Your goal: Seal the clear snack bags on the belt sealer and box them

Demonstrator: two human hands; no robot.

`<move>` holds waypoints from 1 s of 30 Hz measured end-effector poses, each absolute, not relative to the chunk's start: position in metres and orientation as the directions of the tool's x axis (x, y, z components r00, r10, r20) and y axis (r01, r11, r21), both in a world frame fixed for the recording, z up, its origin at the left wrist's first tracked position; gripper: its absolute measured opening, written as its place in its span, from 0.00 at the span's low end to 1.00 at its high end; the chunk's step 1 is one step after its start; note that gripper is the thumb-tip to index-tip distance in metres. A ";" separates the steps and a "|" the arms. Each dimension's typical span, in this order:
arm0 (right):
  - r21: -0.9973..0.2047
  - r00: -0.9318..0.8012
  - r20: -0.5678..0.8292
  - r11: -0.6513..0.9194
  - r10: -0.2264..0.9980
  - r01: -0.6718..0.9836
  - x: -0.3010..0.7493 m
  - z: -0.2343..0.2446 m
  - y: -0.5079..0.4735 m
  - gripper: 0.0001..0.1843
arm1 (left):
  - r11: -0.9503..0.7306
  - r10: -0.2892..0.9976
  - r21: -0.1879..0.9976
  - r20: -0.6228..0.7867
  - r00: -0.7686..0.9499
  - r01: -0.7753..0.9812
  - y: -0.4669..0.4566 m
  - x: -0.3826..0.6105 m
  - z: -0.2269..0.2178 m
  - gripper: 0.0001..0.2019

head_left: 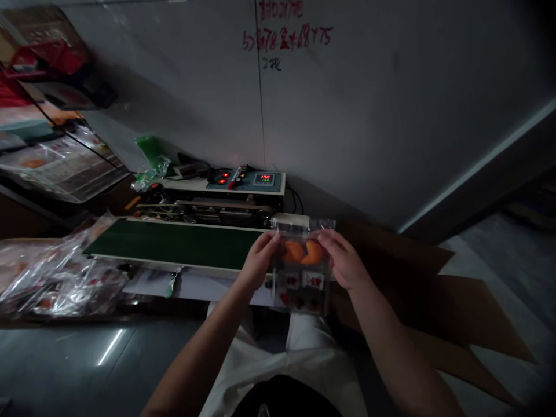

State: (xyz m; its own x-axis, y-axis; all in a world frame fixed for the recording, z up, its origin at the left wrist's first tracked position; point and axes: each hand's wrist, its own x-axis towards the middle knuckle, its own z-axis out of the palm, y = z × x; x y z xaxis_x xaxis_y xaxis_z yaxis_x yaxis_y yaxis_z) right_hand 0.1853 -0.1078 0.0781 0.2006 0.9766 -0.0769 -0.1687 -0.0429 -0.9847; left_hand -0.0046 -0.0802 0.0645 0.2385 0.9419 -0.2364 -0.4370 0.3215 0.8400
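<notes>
A clear plastic bag (304, 284) hangs upright between my hands, at the right end of a sealing machine. Inside it show orange curved pieces and, lower down, small red and white items too blurred to name. My left hand (259, 258) pinches the bag's upper left edge. On the upper right edge, my right hand (343, 258) grips it with thumb and fingers. Left of the bag runs the machine's green conveyor belt (182, 243). Behind the belt is the control panel (247, 180), with lit red switches and a digital display. A red and white marker (235, 177) lies on the panel.
Many filled clear bags (78, 278) are heaped left of the belt. An open cardboard box (473, 313) stands to the right, its flaps spread out. A grey wall (339, 116) with red handwriting rises behind the machine. Farther left is a crate (73, 174) holding more bags.
</notes>
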 end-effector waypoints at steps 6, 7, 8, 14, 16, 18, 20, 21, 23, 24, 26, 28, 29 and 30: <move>-0.993 0.209 0.115 0.109 0.971 0.039 0.187 0.047 -0.112 0.42 | 0.346 0.932 0.773 -0.349 0.098 -0.532 -0.067 -0.001 0.050 0.23; -0.984 0.216 0.161 0.141 0.963 0.106 0.188 0.040 -0.112 0.44 | 0.370 0.921 0.761 -0.375 0.104 -0.533 -0.064 -0.001 0.047 0.23; -0.973 0.230 0.196 0.160 0.953 0.164 0.189 0.034 -0.113 0.42 | 0.396 0.910 0.749 -0.395 0.122 -0.532 -0.061 -0.002 0.044 0.23; -0.901 0.314 0.341 0.212 0.886 0.378 0.193 0.007 -0.109 0.24 | 0.469 0.881 0.757 -0.432 0.191 -0.455 -0.049 -0.009 0.028 0.21; -0.886 0.327 0.366 0.218 0.872 0.410 0.194 0.002 -0.107 0.23 | 0.415 0.908 0.821 -0.401 0.120 -0.392 -0.042 -0.009 0.023 0.20; -0.871 0.366 0.386 0.204 0.846 0.446 0.196 -0.004 -0.104 0.24 | 0.345 0.935 0.876 -0.353 0.040 -0.337 -0.034 -0.008 0.018 0.19; -0.850 0.415 0.416 0.183 0.809 0.494 0.198 -0.008 -0.101 0.25 | 0.323 0.938 0.892 -0.347 -0.022 -0.317 -0.023 -0.005 0.015 0.18; -0.839 0.433 0.431 0.173 0.792 0.516 0.198 -0.010 -0.098 0.25 | 0.329 0.933 0.891 -0.358 -0.039 -0.313 -0.018 -0.004 0.014 0.17; -0.823 0.449 0.448 0.162 0.773 0.544 0.197 -0.012 -0.092 0.24 | 0.376 0.916 0.868 -0.402 -0.013 -0.324 -0.011 -0.003 0.015 0.18; -0.821 0.452 0.453 0.162 0.769 0.547 0.196 -0.013 -0.089 0.24 | 0.421 0.900 0.843 -0.435 0.035 -0.336 -0.009 -0.002 0.016 0.19; -0.823 0.461 0.459 0.169 0.760 0.542 0.192 -0.013 -0.083 0.23 | 0.498 0.865 0.786 -0.481 0.144 -0.365 -0.008 -0.002 0.018 0.22; -0.832 0.465 0.455 0.175 0.759 0.527 0.188 -0.012 -0.080 0.23 | 0.516 0.855 0.766 -0.483 0.187 -0.382 -0.010 -0.003 0.019 0.24; -0.840 0.466 0.442 0.171 0.766 0.515 0.186 -0.011 -0.079 0.24 | 0.498 0.866 0.778 -0.469 0.173 -0.383 -0.012 -0.004 0.019 0.24; -0.853 0.464 0.418 0.161 0.781 0.497 0.184 -0.011 -0.080 0.24 | 0.474 0.879 0.796 -0.453 0.149 -0.376 -0.013 -0.004 0.018 0.24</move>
